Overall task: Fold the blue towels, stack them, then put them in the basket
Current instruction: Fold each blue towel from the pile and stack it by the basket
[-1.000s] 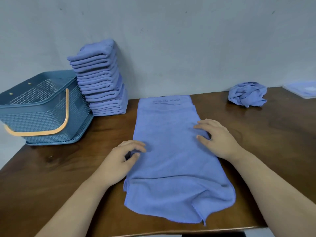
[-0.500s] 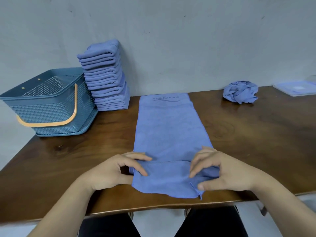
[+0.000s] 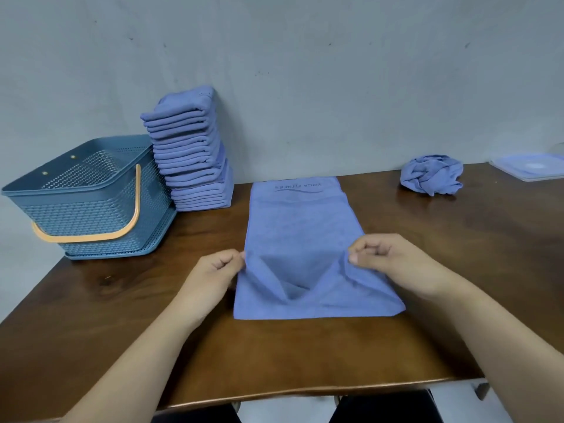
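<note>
A long blue towel (image 3: pixel 300 221) lies lengthwise on the brown table (image 3: pixel 122 300), printed end toward the wall. Its near end is doubled over and lifted. My left hand (image 3: pixel 213 273) pinches the left corner of that lifted end, and my right hand (image 3: pixel 387 257) pinches the right corner; the cloth sags between them. A tall stack of folded blue towels (image 3: pixel 190 154) leans against the wall at the back left. Left of the stack stands the blue perforated basket (image 3: pixel 91 206) with an orange handle. A crumpled blue towel (image 3: pixel 432 175) sits at the back right.
A clear plastic lid or flat box (image 3: pixel 531 166) lies at the far right edge of the table. The grey wall runs right behind the table. The table's front edge is close to my body, with my dark trousers below it.
My hands slid from the towel's middle to its near end, took its corners, and have carried that end up and away from me, folding it over the rest.
</note>
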